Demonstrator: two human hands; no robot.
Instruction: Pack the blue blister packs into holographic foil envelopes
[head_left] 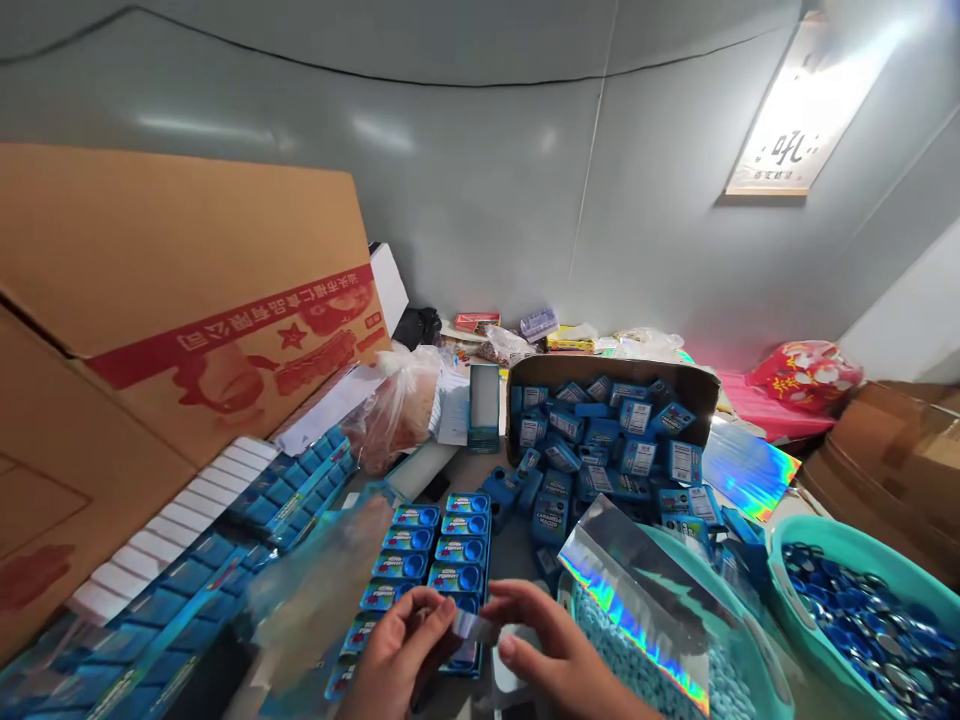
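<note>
My left hand (397, 650) and my right hand (555, 645) meet low in the view, pinching opposite ends of a small shiny strip of film (472, 626). Just beyond and under them lie rows of blue blister packs (439, 550), partly hidden by my fingers. A sheet of iridescent holographic film (637, 600) stands to the right of my right hand, over a teal basin of pale blue tablets (622, 650). A blurred transparent sheet (307, 610) lies to the left of my left hand.
An open cardboard box (611, 385) spills blue packets (570, 455) toward the hands. A teal basin of blue-and-silver discs (855, 620) sits at the right. Large printed cartons (187, 300) and stacked blue boxes (217, 510) fill the left. Bags and papers lie against a grey wall (450, 200).
</note>
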